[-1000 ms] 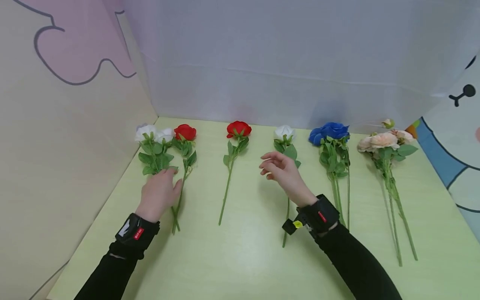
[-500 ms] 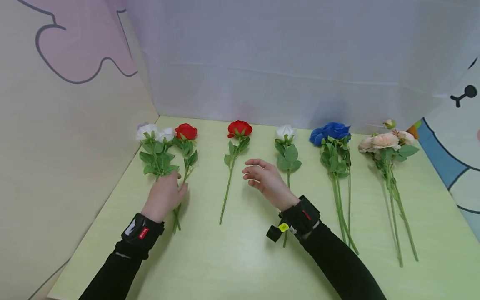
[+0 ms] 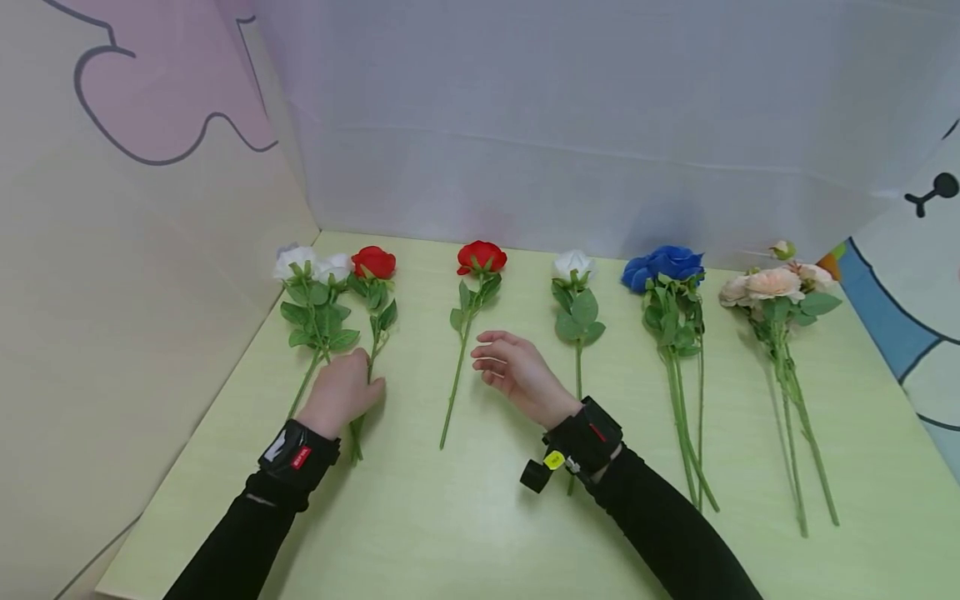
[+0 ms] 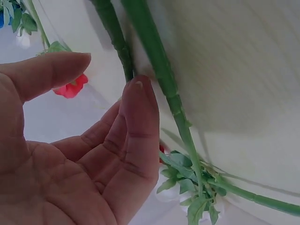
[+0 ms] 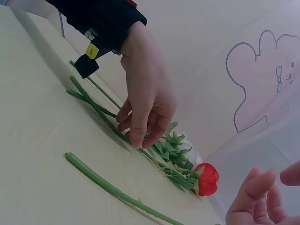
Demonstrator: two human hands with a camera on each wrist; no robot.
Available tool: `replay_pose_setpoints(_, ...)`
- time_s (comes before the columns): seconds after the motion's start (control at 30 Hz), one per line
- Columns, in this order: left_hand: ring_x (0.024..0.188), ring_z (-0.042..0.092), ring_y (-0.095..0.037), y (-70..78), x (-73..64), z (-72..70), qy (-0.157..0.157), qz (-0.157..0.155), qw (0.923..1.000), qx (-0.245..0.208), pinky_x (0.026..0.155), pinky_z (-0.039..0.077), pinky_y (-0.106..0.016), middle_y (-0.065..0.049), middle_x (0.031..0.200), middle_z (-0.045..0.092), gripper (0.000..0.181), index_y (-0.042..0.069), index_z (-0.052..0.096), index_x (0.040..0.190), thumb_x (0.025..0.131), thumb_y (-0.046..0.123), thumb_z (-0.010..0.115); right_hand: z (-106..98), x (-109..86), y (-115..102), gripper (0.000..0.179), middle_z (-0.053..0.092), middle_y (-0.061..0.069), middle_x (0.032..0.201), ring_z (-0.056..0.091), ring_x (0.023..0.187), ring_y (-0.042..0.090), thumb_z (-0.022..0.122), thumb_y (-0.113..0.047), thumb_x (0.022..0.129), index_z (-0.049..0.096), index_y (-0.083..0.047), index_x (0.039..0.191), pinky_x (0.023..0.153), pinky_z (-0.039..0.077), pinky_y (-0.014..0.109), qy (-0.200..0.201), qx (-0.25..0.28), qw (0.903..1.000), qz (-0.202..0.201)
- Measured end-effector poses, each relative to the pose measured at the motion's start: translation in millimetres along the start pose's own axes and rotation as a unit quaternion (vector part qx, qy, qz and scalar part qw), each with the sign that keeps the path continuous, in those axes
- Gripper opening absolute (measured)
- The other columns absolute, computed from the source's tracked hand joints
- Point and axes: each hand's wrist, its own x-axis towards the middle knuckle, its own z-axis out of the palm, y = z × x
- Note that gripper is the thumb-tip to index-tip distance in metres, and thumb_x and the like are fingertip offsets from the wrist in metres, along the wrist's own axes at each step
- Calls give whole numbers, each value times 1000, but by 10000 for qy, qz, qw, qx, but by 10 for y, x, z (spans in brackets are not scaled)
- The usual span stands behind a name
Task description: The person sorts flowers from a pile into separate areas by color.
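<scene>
At the left of the table, my left hand (image 3: pixel 341 392) reaches over the stem of a red rose (image 3: pixel 373 262), its fingertips right at a green stem (image 4: pixel 112 33). In the left wrist view its thumb stands well apart from the bent fingers (image 4: pixel 136 150). Two white roses (image 3: pixel 296 262) lie just left of that red one, their stems partly under the hand. My right hand (image 3: pixel 517 375) hovers with loosely bent fingers and holds nothing. It is between a second red rose (image 3: pixel 482 257) and a single white rose (image 3: pixel 573 265).
Further right lie a bunch of blue roses (image 3: pixel 663 265) and a bunch of peach flowers (image 3: pixel 772 285), stems toward me. A pale curtain (image 3: pixel 525 125) closes off the back of the light yellow-green table (image 3: pixel 420 525). A wall (image 3: pixel 150 275) borders the left side.
My left hand has slid right and toward me, from the white roses' leaves to the red rose's stem. My right hand has moved left and nearer, away from the single white rose.
</scene>
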Motion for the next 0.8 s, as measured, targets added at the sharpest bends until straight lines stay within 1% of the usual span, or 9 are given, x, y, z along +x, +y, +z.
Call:
replay_pose_setpoints(0.07, 54, 48, -24, 4, 7, 2, -8, -7, 10000, 40, 47, 38, -34, -10, 64, 51, 18, -3, 52, 82, 83, 13, 61, 7, 3, 14, 18, 56, 6, 94, 57, 80, 14, 47, -6, 96, 48, -2, 114, 69, 47, 21, -26, 0, 10000, 21)
replay_pose_setpoints(0.17, 54, 48, -24, 9, 12, -1, -64, -43, 10000, 50, 47, 38, -34, -10, 64, 50, 15, -2, 50, 79, 82, 10, 60, 22, 2, 27, 19, 56, 6, 93, 57, 80, 14, 46, -6, 96, 47, -1, 115, 69, 47, 21, -45, 2, 10000, 35)
replay_pose_setpoints(0.33, 54, 48, -26, -8, 17, 9, -116, -29, 9999, 43, 47, 36, -34, -11, 63, 49, 9, 0, 49, 77, 79, 5, 56, 33, 0, 48, 26, 55, 5, 93, 57, 79, 13, 47, -6, 96, 44, 3, 120, 68, 46, 21, -68, 41, 9999, 98)
replay_pose_setpoints(0.43, 55, 47, -26, -16, 13, 16, -110, -14, 9999, -30, 47, 36, -34, -12, 65, 51, 7, -2, 51, 80, 78, 3, 55, 34, -6, 58, 30, 55, 5, 93, 57, 79, 13, 47, -5, 95, 41, 5, 123, 67, 46, 20, -80, 46, 9999, 111)
replay_pose_setpoints(0.53, 55, 47, -25, -29, 23, 22, -162, -81, 9998, -99, 46, 35, -33, -13, 68, 52, 10, -4, 53, 85, 78, 3, 55, 35, -13, 60, 33, 55, 5, 93, 56, 79, 13, 47, -5, 96, 39, 6, 125, 67, 46, 20, -86, 49, 9999, 117)
replay_pose_setpoints(0.57, 54, 45, -24, -31, 30, 25, -188, -123, 9997, -118, 46, 34, -32, -11, 66, 49, 10, -4, 52, 84, 78, 3, 55, 34, -16, 59, 33, 55, 5, 93, 56, 79, 13, 46, -5, 96, 39, 7, 126, 67, 46, 20, -90, 56, 9999, 116)
replay_pose_setpoints(0.63, 51, 40, -20, -37, 50, 32, -260, -220, 9993, -161, 45, 31, -30, -6, 61, 42, 6, -1, 49, 78, 77, 4, 54, 33, -18, 60, 33, 55, 5, 93, 56, 79, 13, 46, -5, 96, 39, 7, 126, 67, 46, 20, -95, 77, 9999, 118)
replay_pose_setpoints(0.73, 47, 32, -15, -34, 68, 33, -333, -348, 9985, -259, 43, 26, -28, 1, 56, 28, 15, 6, 41, 68, 75, 4, 54, 30, -19, 63, 28, 55, 5, 93, 56, 79, 13, 46, -5, 96, 42, 4, 122, 66, 46, 20, -94, 145, 9998, 114)
replay_pose_setpoints(0.8, 45, 29, -13, -33, 76, 32, -359, -412, 9979, -359, 43, 24, -26, 3, 55, 24, 20, 9, 38, 64, 74, 5, 55, 33, -20, 65, 24, 54, 5, 92, 56, 78, 13, 46, -4, 95, 43, 2, 118, 65, 46, 19, -81, 204, 9997, 104)
